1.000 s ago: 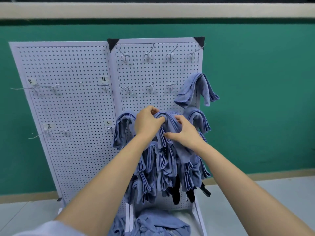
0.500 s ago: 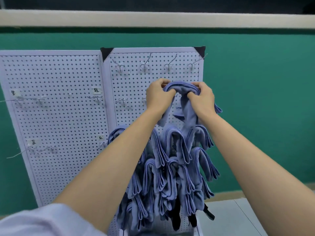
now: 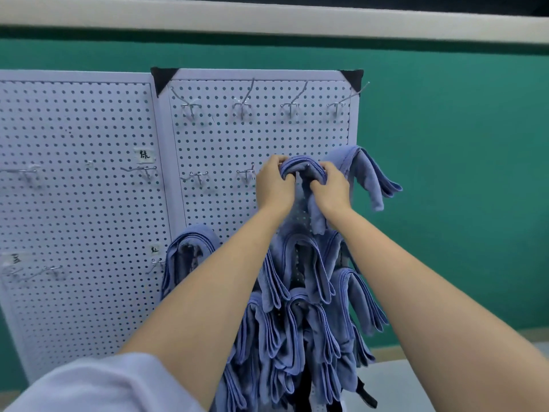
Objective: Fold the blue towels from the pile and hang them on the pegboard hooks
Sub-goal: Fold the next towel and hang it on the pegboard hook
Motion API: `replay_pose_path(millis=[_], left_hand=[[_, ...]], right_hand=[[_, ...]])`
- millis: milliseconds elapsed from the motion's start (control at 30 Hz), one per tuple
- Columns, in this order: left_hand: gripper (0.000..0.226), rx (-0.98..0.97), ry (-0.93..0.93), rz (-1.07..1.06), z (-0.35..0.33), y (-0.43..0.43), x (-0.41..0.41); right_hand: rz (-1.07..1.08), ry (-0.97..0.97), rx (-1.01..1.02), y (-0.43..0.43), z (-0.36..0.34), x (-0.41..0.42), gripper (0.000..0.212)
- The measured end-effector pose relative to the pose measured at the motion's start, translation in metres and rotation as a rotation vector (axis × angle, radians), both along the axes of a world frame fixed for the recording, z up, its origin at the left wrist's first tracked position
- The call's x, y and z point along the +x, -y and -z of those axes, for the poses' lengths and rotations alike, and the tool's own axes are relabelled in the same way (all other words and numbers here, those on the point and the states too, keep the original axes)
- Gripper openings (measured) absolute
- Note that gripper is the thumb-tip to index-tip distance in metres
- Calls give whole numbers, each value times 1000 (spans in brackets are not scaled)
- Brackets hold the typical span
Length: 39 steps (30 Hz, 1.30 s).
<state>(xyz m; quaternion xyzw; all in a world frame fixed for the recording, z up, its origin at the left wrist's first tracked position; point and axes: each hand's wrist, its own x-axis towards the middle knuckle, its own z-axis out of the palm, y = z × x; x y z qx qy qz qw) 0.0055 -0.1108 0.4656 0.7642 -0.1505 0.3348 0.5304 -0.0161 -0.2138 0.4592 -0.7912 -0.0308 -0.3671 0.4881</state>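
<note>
A green wall [image 3: 460, 173] is seen behind the white pegboard [image 3: 225, 144]. Across the pegboard's lower right part a mass of hung blue towels [image 3: 300, 322] is draped in overlapping rows. One more hung towel [image 3: 368, 171] is seen at the pegboard's right edge, in its middle row. This towel was covered half a second ago and is now exposed, the hands having been shifted away from that edge. A second ago they were a row lower on the pegboard.

Both forearms are stretched up towards the pegboard. The folded towel [image 3: 301, 169] is held against its middle row, just beside the edge towel. Its arched top is gripped by the left hand [image 3: 274, 185] and pinched from the other side by the right hand [image 3: 332, 188], fingers curled. A bare hook [image 3: 246, 173] is seen just beside the left hand.
</note>
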Motion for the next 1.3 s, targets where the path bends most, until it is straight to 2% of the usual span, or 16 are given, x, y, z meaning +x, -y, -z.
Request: replay_pose_path(millis=[100,233,267,367,533,733,867,1067,1300], left_hand=[[36,-7,42,19,13,1,2],[32,-24,21,-17,25,-2,3],[32,-26,13,-17,28,-3,3],[32,1,-28,-14,35,-2,1],[29,42,-66,26,40,-11,-8],[34,114,-181,0,48,-40,-52],[26,161,-231,-15,69,-67,-96],[19,202,-332,-7,142,-103,-158],[16,194,-648,-3,285,-144,-197]], right_hand=[[-1,-2,-14,0,11,0,33],[333,-94,-295,1,26,-1,30],[327,-100,-289,1,29,-1,29],[120,-110,-149,-1,30,4,24],[53,-129,-107,1,25,-7,30],[12,-150,-143,-8,30,-55,47],[-24,-193,-200,-18,49,-100,44],[-103,-299,-240,-43,123,-167,31],[-215,-620,-308,-67,264,-206,26]])
